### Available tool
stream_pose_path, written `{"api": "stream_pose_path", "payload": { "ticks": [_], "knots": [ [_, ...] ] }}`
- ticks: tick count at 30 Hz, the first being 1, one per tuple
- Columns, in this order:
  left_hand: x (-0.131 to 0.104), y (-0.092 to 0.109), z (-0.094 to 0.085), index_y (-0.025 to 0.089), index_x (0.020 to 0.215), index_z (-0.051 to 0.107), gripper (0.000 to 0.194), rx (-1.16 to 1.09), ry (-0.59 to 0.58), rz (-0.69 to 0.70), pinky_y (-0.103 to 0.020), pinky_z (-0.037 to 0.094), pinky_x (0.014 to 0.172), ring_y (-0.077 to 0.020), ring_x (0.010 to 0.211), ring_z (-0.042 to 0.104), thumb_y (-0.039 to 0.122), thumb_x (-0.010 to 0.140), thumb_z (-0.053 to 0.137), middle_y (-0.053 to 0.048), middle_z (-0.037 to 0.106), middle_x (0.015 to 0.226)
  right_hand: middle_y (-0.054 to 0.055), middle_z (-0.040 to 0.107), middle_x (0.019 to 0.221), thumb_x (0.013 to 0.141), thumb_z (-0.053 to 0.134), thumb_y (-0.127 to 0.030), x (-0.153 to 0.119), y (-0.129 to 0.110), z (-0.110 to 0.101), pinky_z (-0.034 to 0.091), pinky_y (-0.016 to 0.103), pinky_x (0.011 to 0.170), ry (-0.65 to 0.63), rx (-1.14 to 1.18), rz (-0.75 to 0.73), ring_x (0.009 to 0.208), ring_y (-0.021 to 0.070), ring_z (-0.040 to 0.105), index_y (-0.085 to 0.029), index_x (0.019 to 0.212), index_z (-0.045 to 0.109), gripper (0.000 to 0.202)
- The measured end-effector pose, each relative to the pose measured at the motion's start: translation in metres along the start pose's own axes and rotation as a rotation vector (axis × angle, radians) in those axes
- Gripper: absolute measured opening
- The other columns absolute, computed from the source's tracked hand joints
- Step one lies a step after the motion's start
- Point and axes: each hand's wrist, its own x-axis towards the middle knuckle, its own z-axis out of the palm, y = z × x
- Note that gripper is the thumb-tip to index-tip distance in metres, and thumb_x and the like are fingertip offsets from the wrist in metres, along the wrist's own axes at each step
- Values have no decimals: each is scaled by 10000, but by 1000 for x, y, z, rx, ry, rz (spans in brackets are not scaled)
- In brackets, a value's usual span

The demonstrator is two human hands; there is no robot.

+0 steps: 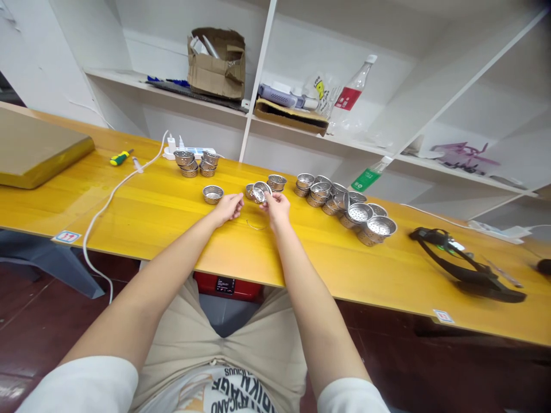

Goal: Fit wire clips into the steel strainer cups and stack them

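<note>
My right hand (pixel 278 207) grips the rim of a small perforated metal strainer basket (pixel 260 191), tilted so its inside shows. Behind that one, another strainer basket (pixel 249 192) is partly covered. My left hand (pixel 230 209) is closed just to the left, its fingertips pressed together; whatever they may hold is too small to make out. On the table between my wrists lies a thin wire ring (pixel 255 226). One basket (pixel 213 194) stands alone beside my left hand, and a short stack (pixel 276 183) stands behind my right hand.
Stacked baskets (pixel 187 163) stand at the back left; a long row of stacks (pixel 340 201) runs to the right. A screwdriver (pixel 121 158), white cable (pixel 124 180), power strip (pixel 196 152), green-labelled bottle (pixel 368 176) and black headset (pixel 467 267) also occupy the yellow table (pixel 172 218).
</note>
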Motion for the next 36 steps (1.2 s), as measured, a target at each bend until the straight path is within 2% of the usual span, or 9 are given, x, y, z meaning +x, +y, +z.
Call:
{"api": "stream_pose_path", "payload": {
  "ticks": [5, 12, 17, 21, 25, 26, 28, 32, 36],
  "knots": [
    [-1, -1, 4, 170, 643, 510, 421, 29, -27, 6, -177, 198, 376, -37, 326, 299, 304, 1042, 537, 61, 398, 467, -58, 575, 718, 879, 759, -182, 15, 5, 16, 669, 266, 658, 70, 11, 55, 603, 108, 660, -236, 859, 481, 283],
    [1, -4, 3, 180, 633, 501, 450, 11, -51, -1, -178, 217, 404, -39, 351, 277, 391, 1015, 612, 64, 384, 457, -19, 636, 806, 908, 697, -159, 50, 3, 41, 683, 315, 723, 148, 9, 4, 726, 154, 751, -254, 887, 440, 275],
    [1, -6, 5, 195, 621, 494, 457, 65, -64, 16, -213, 225, 432, -61, 370, 252, 391, 1031, 541, 65, 353, 462, -10, 652, 828, 897, 698, -169, 50, 13, 48, 670, 288, 703, 140, -28, 52, 728, 144, 755, -249, 885, 432, 278],
    [-6, -1, 0, 211, 614, 479, 437, 379, 27, 284, -269, 349, 543, -129, 495, 399, 377, 1019, 489, 22, 391, 524, -16, 646, 821, 892, 705, -186, 38, 14, 38, 651, 281, 626, 136, -52, 71, 626, 131, 710, -235, 907, 485, 226],
    [-13, 13, -16, 210, 865, 625, 191, 767, 317, 605, -392, 471, 953, -277, 990, 617, 362, 966, 570, -106, 657, 936, 27, 678, 904, 869, 693, -216, 26, 15, 16, 646, 347, 607, 73, -287, 32, 650, 170, 701, -212, 937, 589, 124],
    [-13, 16, -21, 203, 981, 651, 150, 816, 396, 630, -431, 439, 1054, -319, 1146, 593, 340, 934, 611, -146, 665, 1109, 49, 692, 934, 877, 672, -223, 24, 15, 10, 657, 378, 662, 57, -380, -10, 706, 193, 716, -204, 959, 617, 100],
    [-10, 17, -29, 190, 1207, 641, 348, 901, 536, 625, -491, 352, 1180, -378, 1371, 482, 333, 891, 668, -196, 579, 1389, 107, 721, 1050, 894, 625, -218, 20, 17, -1, 647, 447, 877, 23, -587, -205, 936, 251, 736, -188, 1049, 672, 165],
    [-2, 10, -40, 183, 1415, 562, 602, 997, 646, 489, -562, 258, 1258, -425, 1524, 341, 359, 857, 701, -220, 410, 1607, 188, 574, 1515, 917, 526, -147, 17, 24, -10, 386, 512, 1247, -102, -908, -701, 1441, 318, 499, -163, 1351, 670, 458],
    [2, 4, -42, 194, 1431, 552, 597, 1051, 628, 351, -569, 332, 1230, -420, 1511, 387, 419, 887, 651, -211, 412, 1624, 203, 461, 1620, 918, 501, -149, 21, 32, -8, 348, 550, 1263, -183, -1023, -758, 1490, 346, 429, -147, 1471, 603, 562]
  ]
}}
